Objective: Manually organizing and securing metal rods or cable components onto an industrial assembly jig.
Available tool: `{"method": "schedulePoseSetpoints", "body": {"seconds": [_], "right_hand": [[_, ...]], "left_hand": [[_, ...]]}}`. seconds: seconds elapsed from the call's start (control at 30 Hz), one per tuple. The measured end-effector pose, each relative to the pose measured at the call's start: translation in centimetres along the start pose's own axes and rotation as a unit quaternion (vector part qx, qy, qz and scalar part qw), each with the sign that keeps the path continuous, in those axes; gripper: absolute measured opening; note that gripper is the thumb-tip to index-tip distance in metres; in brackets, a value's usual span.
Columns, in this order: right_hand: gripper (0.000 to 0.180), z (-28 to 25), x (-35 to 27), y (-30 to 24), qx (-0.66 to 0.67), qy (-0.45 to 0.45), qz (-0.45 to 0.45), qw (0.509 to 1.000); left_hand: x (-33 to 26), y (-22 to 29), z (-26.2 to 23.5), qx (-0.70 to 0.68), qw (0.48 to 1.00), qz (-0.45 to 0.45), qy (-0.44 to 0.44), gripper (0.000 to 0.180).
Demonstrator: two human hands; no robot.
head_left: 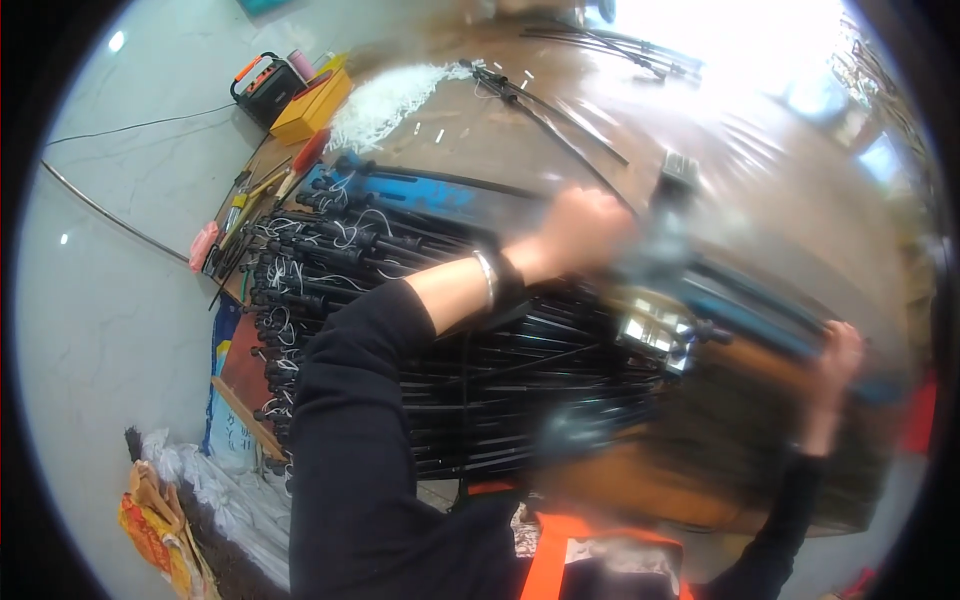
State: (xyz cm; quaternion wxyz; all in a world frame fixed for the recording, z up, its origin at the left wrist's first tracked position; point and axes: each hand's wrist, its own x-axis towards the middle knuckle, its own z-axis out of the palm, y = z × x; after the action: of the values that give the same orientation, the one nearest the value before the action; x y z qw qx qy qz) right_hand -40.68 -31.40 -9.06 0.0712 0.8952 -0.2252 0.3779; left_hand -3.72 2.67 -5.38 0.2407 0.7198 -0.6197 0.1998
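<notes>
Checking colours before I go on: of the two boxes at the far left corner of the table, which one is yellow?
The yellow box is the flat one lying nearer the white string pile. The other, the black case, has orange trim and a carry handle, and sits further left.

yellow rectangular box (312, 106) at table's far left corner, orange-black case (265, 85) beside it

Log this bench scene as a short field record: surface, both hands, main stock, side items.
surface: brown workbench
left hand: left hand raised over the bench, blurred, grip unclear
right hand: right hand at the bench's right edge, on a blue bar
main stock: stack of black rods with white ties
side items: yellow box, white shreds, hand tools
</notes>
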Motion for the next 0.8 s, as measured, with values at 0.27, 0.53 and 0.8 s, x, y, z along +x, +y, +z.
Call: {"method": "schedulePoseSetpoints", "body": {"seconds": [0.27, 0.53, 0.8], "right_hand": [[0.028, -3.2, 1.0, -14.1, 0.08, -0.01, -0.139, 0.987], [0.032, -2.4, -1.6, -16.4, 0.134, -0.026, -0.075, 0.988], [0.025, 0.8, -1.0, -18.4, 0.308, -0.145, -0.012, 0.94]], "left_hand": [[0.3, -0.2, 0.2, -0.069, 0.992, -0.062, -0.08, 0.009], [1.3, 0.3, 0.4, -0.029, 0.991, -0.068, -0.109, 0.01], [0.8, 0.8, 0.8, -0.02, 0.993, -0.061, -0.096, 0.01]]}}
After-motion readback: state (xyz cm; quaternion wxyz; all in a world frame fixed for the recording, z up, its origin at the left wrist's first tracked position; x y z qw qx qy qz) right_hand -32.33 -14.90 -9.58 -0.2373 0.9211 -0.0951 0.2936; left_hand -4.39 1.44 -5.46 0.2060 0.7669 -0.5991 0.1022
